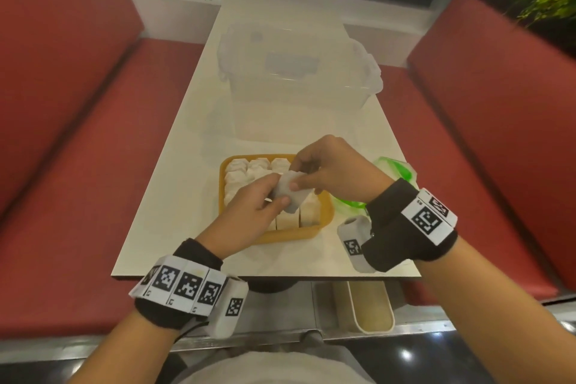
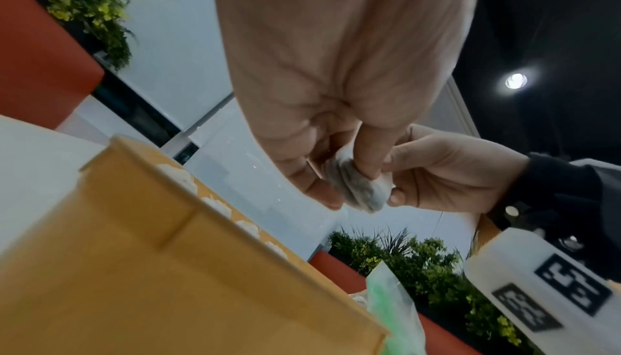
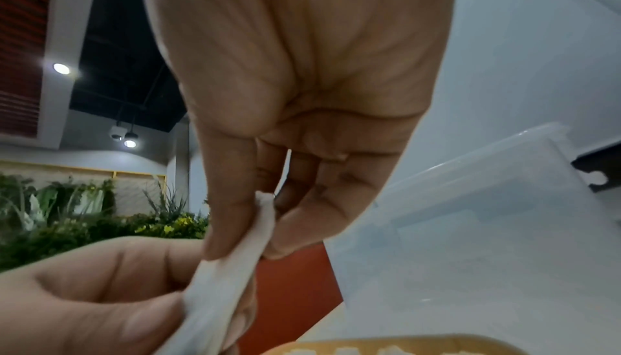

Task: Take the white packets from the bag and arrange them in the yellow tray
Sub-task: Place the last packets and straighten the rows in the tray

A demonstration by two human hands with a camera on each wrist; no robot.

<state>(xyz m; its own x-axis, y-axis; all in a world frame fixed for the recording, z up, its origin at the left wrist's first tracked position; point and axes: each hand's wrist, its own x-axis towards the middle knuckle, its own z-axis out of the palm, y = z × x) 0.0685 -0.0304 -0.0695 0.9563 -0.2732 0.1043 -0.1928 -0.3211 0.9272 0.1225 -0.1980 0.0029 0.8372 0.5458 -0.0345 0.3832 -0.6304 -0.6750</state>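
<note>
Both hands hold one white packet [image 1: 291, 193] above the yellow tray [image 1: 282, 235]. My left hand [image 1: 258, 206] pinches its near end between thumb and fingers; my right hand [image 1: 324, 170] pinches its far end. The left wrist view shows the packet [image 2: 356, 188] squeezed between both hands over the tray's wall [image 2: 134, 254]. In the right wrist view the packet [image 3: 235, 268] runs from my right fingertips down to the left thumb. Several white packets [image 1: 249, 168] stand in rows inside the tray. The green and clear bag [image 1: 392, 170] lies right of the tray, partly behind my right wrist.
A clear plastic lidded box [image 1: 296, 78] stands on the white table [image 1: 162, 196] beyond the tray. Red bench seats [image 1: 62, 134] flank the table on both sides. A cream bin [image 1: 371, 305] sits below the table's near edge.
</note>
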